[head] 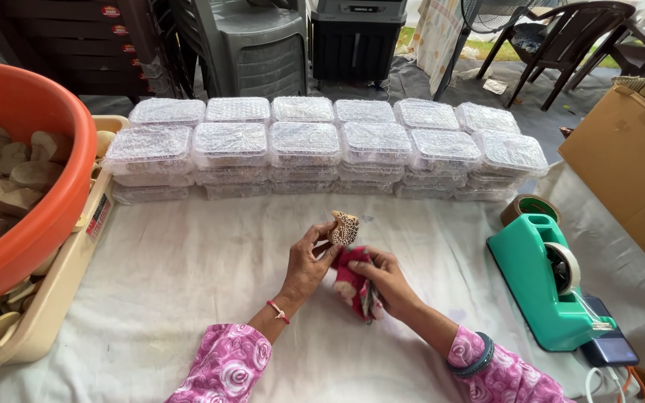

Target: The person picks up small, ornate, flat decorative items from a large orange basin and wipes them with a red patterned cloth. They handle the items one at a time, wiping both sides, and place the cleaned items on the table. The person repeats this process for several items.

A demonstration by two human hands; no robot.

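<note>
Left hand (309, 257) closed on a small carved wooden block (344, 227), pinched between thumb and fingers and held up just above the white cloth-covered surface (188, 276), near its middle. Right hand (384, 280) clamped on a crumpled red patterned cloth (356, 287), pressed against the lower side of the block, so both hands close together and almost touching. Pink floral sleeves on both arms, a thin red bracelet on the left wrist, dark bangles on the right. Behind the hands, a long row of clear plastic boxes wrapped in bubble wrap (304, 145), stacked in several layers across the surface. At the left, a big orange tub (46, 194) full of pale wooden pieces, sitting in a beige tray (54, 306) with more such pieces. At the right, a green tape dispenser (543, 280) with a roll of clear tape, a roll of brown tape (529, 207) just behind it, and a dark flat device under its front end. Further right, an open cardboard box (628, 157). In the background, dark plastic chairs and stacked grey furniture on the floor.
</note>
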